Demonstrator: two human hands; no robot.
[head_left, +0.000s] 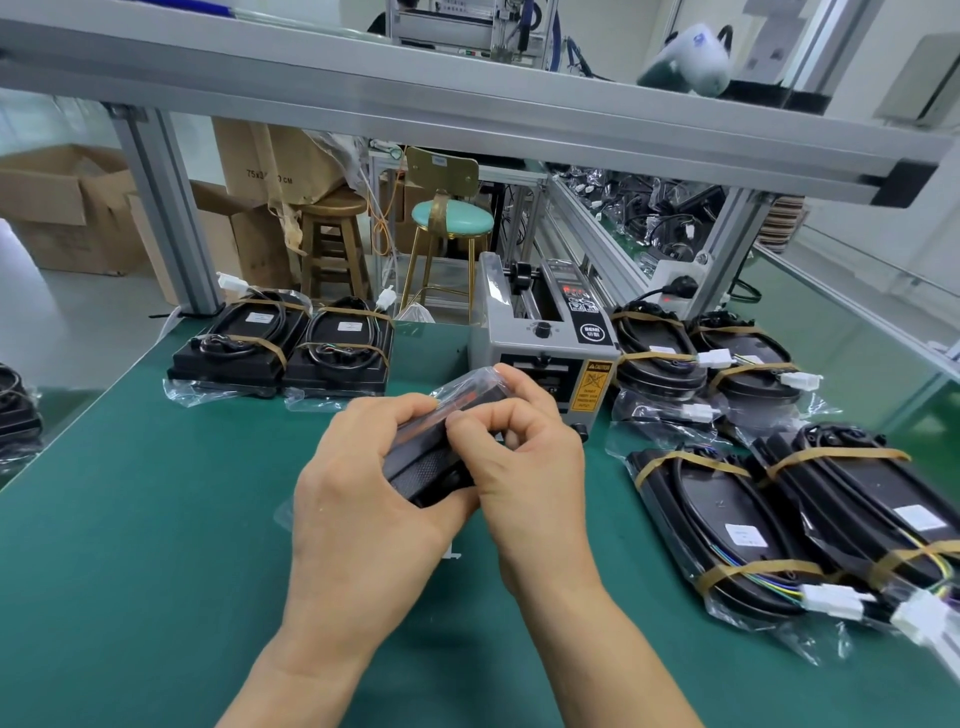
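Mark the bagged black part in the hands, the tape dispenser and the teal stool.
bagged black part (431, 467), head view, textured dark face.
tape dispenser (511, 343), head view, grey front housing.
teal stool (452, 218), head view, seat cushion.

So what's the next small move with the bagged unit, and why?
Probably fold the bag's loose end flat against the black unit. The left hand and right hand both grip it; the right pinches plastic by that end, which sticks up open. The tape dispenser stands just behind.
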